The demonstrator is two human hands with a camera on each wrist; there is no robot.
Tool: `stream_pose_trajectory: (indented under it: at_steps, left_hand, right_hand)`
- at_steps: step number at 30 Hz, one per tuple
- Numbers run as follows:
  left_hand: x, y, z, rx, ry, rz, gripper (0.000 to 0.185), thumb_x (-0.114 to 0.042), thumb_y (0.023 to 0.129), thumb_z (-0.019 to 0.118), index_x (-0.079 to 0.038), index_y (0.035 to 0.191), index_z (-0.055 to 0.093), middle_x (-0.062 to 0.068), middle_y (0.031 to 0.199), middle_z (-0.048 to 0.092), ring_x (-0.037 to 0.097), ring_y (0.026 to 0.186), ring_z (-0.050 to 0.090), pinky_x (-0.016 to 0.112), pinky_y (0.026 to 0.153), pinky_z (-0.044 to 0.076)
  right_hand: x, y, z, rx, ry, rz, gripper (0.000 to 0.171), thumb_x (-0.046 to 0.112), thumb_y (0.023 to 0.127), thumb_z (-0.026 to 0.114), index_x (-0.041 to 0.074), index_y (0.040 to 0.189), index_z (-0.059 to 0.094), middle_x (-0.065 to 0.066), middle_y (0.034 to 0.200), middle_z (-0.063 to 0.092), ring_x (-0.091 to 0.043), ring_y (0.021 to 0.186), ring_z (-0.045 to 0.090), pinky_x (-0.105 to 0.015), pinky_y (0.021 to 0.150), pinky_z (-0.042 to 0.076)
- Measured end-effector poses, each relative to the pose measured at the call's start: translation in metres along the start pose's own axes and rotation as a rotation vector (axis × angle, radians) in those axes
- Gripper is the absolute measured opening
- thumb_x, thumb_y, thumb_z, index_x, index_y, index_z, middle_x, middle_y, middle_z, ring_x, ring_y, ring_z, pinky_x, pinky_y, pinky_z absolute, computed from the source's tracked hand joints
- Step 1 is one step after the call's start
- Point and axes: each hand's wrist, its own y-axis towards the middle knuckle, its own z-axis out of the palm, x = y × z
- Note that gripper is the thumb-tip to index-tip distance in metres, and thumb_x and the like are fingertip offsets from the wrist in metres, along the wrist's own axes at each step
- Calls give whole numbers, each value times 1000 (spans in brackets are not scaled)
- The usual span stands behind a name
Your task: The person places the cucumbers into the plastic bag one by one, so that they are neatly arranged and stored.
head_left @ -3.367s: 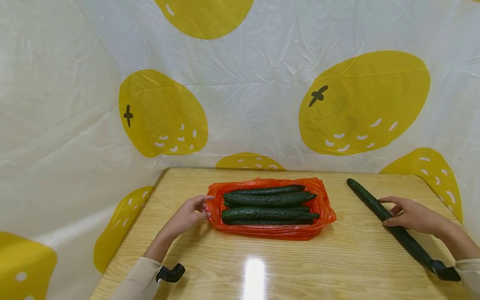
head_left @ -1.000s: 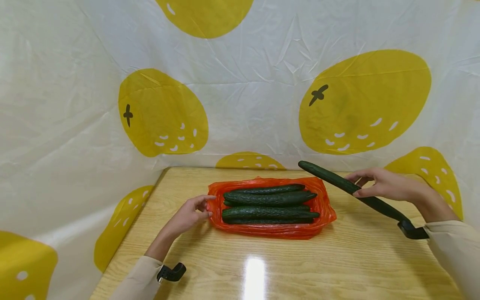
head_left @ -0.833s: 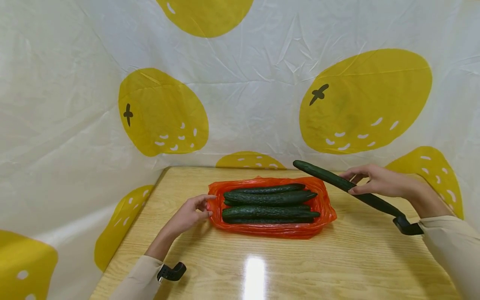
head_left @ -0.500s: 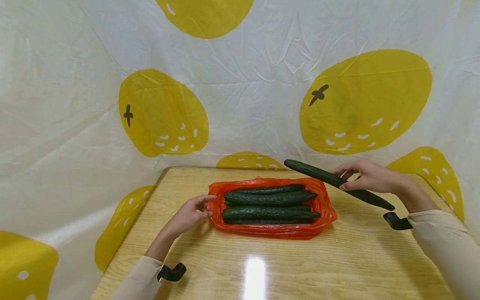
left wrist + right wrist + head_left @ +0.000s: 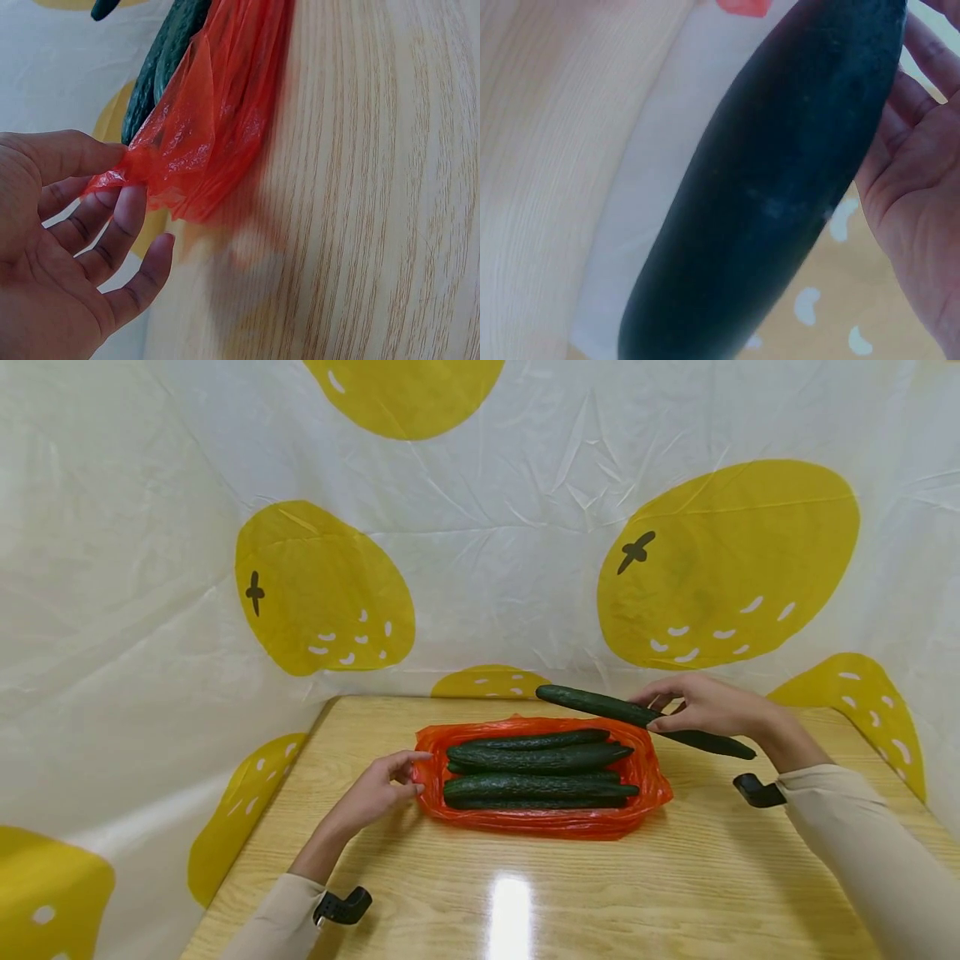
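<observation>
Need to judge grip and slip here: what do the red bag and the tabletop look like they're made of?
Red bag: thin plastic film, by the look; translucent and crinkled where the left hand pinches its edge.
Tabletop: light wood or wood-look laminate with printed-looking grain; the bright ceiling glare suggests a smooth, glossy finish.

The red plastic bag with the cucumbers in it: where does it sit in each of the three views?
Head: the red plastic bag lies mid-table, the left hand at its left edge.
Left wrist: it fills the upper middle, one corner pinched by the left hand.
Right wrist: only a red scrap at the top edge, beside the held cucumber.
Shared landmark: the wooden table.
</observation>
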Motion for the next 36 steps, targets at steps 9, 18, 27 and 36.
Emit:
stream_pose_trajectory:
  at_steps: [9,18,27,36]
  left_hand:
    - [2,-1,0,-7,-4,1,48,-4,92,71,-3,138,60,7,91,61,20,87,56,27,68,47]
    - [1,0,0,-5,15,12,48,-2,92,70,1,139,58,10,93,62,22,88,55,27,71,47]
    - [-29,-8,0,8,-7,0,46,6,92,66,9,137,56,18,93,61,28,88,54,32,71,47]
    - [-25,-8,0,5,-13,7,46,5,92,66,8,137,56,17,93,62,27,88,55,30,71,47]
  right_hand:
    - [7,22,7,55,5,-49,40,29,94,73,20,133,67,1,128,67,-23,114,63,-42,93,55]
    - [16,43,11,97,25,-52,42,27,95,73,20,135,66,1,130,66,-24,118,60,-46,98,52]
    - [25,63,18,153,61,-79,42,23,97,70,17,138,63,-3,138,62,-27,122,58,-49,103,49]
    - [34,83,29,192,39,-92,40,21,96,71,17,136,65,-3,136,64,-28,123,58,-50,103,49]
